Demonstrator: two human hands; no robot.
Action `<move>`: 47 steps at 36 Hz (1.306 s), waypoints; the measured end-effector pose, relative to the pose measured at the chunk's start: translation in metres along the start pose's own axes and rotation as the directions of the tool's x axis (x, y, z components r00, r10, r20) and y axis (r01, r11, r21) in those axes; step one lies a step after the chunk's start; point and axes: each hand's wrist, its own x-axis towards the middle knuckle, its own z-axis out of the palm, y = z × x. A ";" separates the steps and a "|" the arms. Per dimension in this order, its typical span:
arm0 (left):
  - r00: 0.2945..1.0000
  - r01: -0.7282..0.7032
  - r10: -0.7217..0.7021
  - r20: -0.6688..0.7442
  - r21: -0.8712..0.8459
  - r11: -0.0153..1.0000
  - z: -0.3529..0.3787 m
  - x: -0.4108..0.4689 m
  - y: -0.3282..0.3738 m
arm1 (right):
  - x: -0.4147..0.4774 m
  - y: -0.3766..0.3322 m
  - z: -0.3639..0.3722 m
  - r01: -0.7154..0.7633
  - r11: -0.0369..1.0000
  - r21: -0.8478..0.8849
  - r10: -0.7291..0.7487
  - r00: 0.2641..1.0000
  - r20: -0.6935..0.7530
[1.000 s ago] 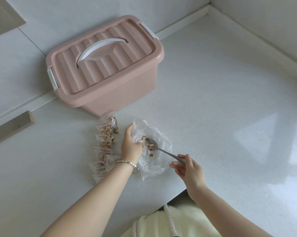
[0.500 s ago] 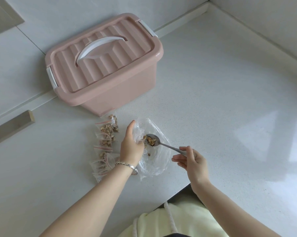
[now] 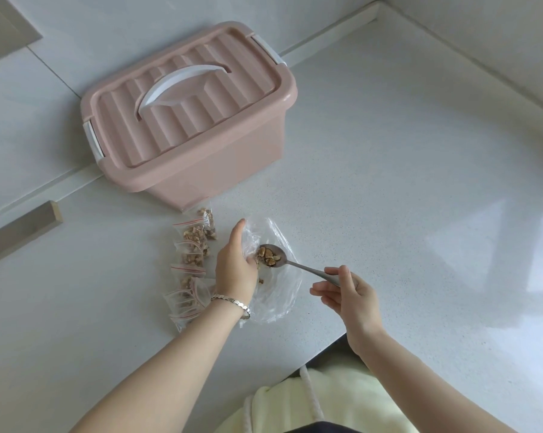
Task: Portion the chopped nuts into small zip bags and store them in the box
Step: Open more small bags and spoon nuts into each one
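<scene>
- Lying well out to the left of the left hand, a wooden strip [image 3: 20, 229] sits against the wall's foot.
- Just left of the left hand, a heap of small zip bags [image 3: 190, 257] with red seal lines rests on the countertop [image 3: 389, 182]; several show chopped nuts inside, and the nearest ones overlap each other.
- The left hand [image 3: 234, 267] is over the counter with its thumb pointing away from the person. Its fingers curl into the edge of a clear plastic bag [image 3: 278, 296], gripping the film. A silver bracelet [image 3: 232, 303] circles that wrist.
- Beyond the left hand, well apart from it, stands the pink box [image 3: 207, 170]. Its ribbed lid [image 3: 182, 101] is on, with a white handle [image 3: 182, 81] lying flat and white latches at both ends.
- Between the two hands, the clear plastic bag lies crumpled on the counter; a few nut crumbs sit on it near the left palm.
- A metal spoon [image 3: 298, 264] spans the gap between the hands. Its bowl, just beside the left fingers, carries a small load of chopped nuts [image 3: 267, 256].
- The right hand [image 3: 349, 296] pinches the spoon's handle end between thumb and fingers; the other fingers are loosely spread below it.
- The hands are apart, joined only by the spoon and bag.
- Below the right forearm, past the counter edge, a pale yellow garment [image 3: 326, 401] shows.
</scene>
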 end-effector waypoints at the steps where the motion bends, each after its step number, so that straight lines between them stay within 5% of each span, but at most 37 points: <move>1: 1.000 -0.004 0.004 0.006 0.010 1.000 0.000 0.000 -0.001 | 0.000 0.000 0.000 -0.001 1.000 0.001 0.001 1.000 0.005; 20: 0.970 0.228 -0.221 0.103 -0.064 0.972 -0.011 0.001 -0.005 | 0.005 0.011 -0.003 0.129 0.977 -0.171 -0.135 0.991 -0.023; 33: 0.945 0.325 -0.290 0.151 -0.338 0.883 -0.010 -0.001 0.014 | 0.000 0.033 0.012 0.220 0.916 -0.336 -0.229 0.973 0.012; 42: 0.934 0.358 -0.317 0.166 -0.405 0.842 -0.011 0.001 0.010 | 0.006 0.028 0.000 -0.206 0.970 0.126 0.203 0.978 0.040; 47: 0.969 0.236 -0.199 0.149 -0.294 0.926 -0.013 0.000 0.002 | 0.008 0.028 -0.015 -0.268 0.939 0.215 0.257 0.963 0.077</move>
